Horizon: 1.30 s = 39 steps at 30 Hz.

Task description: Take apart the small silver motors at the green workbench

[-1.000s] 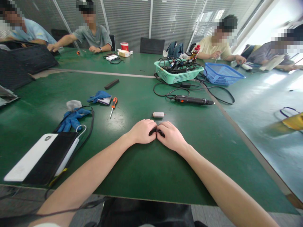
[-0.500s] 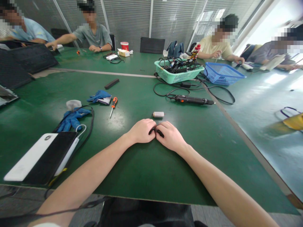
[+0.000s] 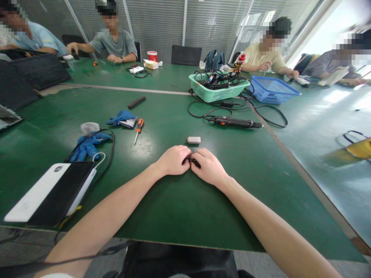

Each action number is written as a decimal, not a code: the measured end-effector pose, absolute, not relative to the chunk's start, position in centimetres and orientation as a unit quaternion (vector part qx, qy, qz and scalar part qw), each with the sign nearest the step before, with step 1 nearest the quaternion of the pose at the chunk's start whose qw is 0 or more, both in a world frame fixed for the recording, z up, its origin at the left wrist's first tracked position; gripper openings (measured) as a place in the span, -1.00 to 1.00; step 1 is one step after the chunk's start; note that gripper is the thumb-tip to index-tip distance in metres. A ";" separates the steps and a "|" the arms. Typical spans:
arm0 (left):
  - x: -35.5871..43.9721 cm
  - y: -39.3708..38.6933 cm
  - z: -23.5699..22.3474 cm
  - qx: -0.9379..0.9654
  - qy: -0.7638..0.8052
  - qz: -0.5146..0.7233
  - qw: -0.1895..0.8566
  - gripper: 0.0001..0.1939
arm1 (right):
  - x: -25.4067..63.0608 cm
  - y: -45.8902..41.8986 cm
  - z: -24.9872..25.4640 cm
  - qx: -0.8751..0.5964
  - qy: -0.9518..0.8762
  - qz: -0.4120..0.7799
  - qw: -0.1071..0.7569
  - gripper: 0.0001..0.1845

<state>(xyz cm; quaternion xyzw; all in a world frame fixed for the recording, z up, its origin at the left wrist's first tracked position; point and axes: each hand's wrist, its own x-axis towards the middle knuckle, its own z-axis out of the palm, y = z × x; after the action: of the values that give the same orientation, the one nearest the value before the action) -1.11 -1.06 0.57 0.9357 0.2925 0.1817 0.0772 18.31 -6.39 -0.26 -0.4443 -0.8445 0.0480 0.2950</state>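
Observation:
My left hand point(image 3: 174, 160) and my right hand point(image 3: 208, 165) meet over the green table, both closed around a small black object point(image 3: 195, 162). Most of that object is hidden by my fingers, so its kind cannot be made out. Just beyond my fingertips lies a small silver-grey cylinder point(image 3: 194, 140) with a thin pin at its right end. Left of my hands rests a screwdriver point(image 3: 139, 129) with an orange and black handle. Farther off to the right is a black electric screwdriver point(image 3: 237, 122) on a cord.
Blue gloves point(image 3: 89, 146), a dark bar point(image 3: 136, 102) and a white-and-black device point(image 3: 49, 193) with cables lie to the left. A green basket point(image 3: 217, 94) of tools and a blue basket point(image 3: 274, 92) stand at the back right. Several people sit around the table.
My hands stay in the same place with the black object. Across the table at the left, a person's arm has drawn back a little, with a dark thing at the hand.

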 end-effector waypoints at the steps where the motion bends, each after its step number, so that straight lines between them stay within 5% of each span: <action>1: -1.1 -1.1 0.6 0.936 0.292 0.180 0.078 -0.98 | 18.3 -6.4 -0.2 -0.444 -0.844 0.048 0.295 -0.90; 39: -1.2 -1.0 0.6 0.939 0.280 0.177 0.094 -0.93 | 18.4 -6.4 -0.3 -0.439 -0.839 0.072 0.313 -0.87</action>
<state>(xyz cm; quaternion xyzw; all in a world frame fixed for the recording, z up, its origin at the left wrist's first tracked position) -1.23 -1.00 0.65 0.9388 0.2803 0.1767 0.0937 18.43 -6.39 -0.34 -0.4386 -0.8393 0.0722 0.3130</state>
